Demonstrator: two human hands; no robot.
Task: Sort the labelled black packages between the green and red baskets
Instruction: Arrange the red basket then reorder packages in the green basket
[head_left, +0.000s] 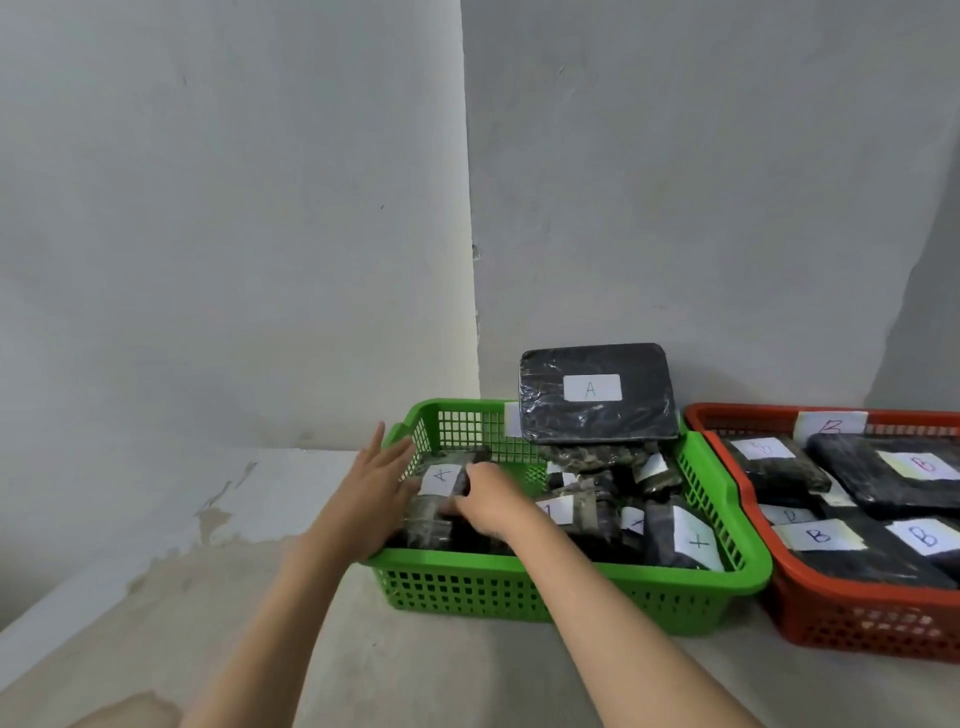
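A green basket (519, 592) stands at centre, filled with several black wrapped packages with white labels. In its left part lies a package marked A (441, 480). My left hand (371, 491) lies with straight fingers against that package's left side, over the basket rim. My right hand (488, 501) grips the same package from the right, its fingers curled over the edge. A large flat package marked A (597, 397) leans on the basket's back rim against the wall. To the right, a red basket (852, 618) holds several packages marked B (821, 535).
A pale wall corner rises right behind both baskets. The baskets stand side by side on a light, stained surface (182, 597), which stretches out to the left and front of the green basket.
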